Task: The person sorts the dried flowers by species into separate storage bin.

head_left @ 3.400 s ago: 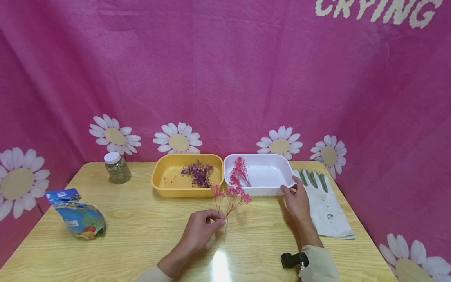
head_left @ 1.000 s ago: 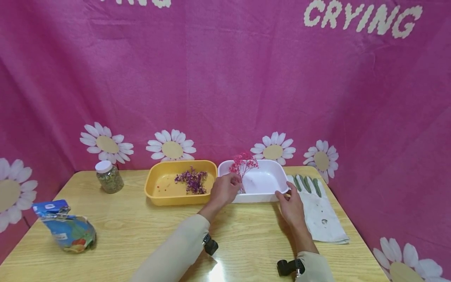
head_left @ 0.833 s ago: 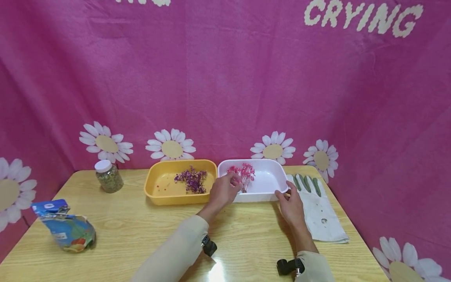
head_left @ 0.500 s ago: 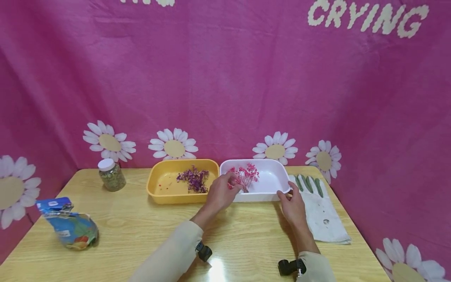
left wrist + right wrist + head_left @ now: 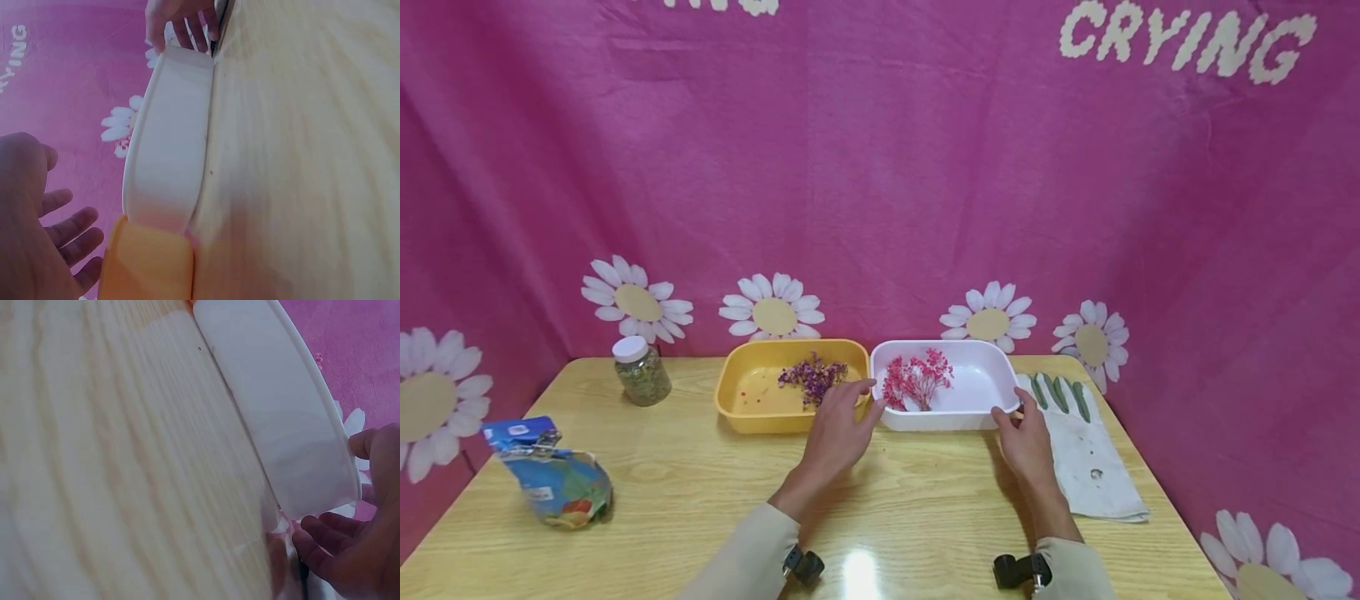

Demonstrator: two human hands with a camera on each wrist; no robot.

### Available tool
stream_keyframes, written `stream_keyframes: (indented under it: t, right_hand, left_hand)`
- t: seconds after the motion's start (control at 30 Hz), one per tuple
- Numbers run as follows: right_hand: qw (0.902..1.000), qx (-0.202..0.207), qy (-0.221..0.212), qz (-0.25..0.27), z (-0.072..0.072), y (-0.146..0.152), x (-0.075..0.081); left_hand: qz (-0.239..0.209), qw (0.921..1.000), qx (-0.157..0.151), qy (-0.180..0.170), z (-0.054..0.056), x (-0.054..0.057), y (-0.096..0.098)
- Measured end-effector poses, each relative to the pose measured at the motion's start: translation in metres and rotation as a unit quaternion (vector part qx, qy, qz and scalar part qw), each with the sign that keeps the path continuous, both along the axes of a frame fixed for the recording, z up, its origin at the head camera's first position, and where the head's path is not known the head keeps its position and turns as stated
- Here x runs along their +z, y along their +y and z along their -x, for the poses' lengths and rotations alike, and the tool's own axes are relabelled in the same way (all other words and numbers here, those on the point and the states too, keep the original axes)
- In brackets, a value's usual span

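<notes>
My left hand hovers at the front of the gap between the two tubs, thumb and fingers spread with nothing held. The left wrist view shows the same hand with its fingers apart beside the yellow tub. At its front right corner, the white tub is gripped by my right hand. Closer in, the right wrist view has that thumb on the rim and the fingers curled by the corner. Pink dried flowers lie in the left part of the white tub.
Purple dried flowers lie in the yellow tub. A white-lidded jar and a blue pouch stand at the left. On the right, several green cucumber-like pieces rest on a white cloth. A pink curtain hangs behind.
My left hand carried a pink flower sprig from above the table into the white tub, released it and drew back to the left. My right hand stays at the tub's corner.
</notes>
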State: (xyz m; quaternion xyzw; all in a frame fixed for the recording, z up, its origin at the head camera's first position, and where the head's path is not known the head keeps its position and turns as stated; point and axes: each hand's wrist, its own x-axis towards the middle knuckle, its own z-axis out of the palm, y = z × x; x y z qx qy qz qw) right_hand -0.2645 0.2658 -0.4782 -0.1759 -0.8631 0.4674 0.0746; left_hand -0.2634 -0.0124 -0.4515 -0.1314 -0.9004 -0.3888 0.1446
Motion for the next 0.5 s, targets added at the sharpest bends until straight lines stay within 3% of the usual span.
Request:
stream_keyframes:
  t: [0.3,0.5]
  right_hand:
    - [0.9989,0.012,-0.008,-0.043,-0.004,0.003,0.005]
    - [0.9934,0.028,-0.016,-0.11,-0.006,0.003,0.008]
  left_hand:
    - [0.016,0.9995,0.022,0.018,-0.009,-0.004,-0.02]
    - [0.069,0.9956,0.043,0.047,-0.013,-0.004,-0.033]
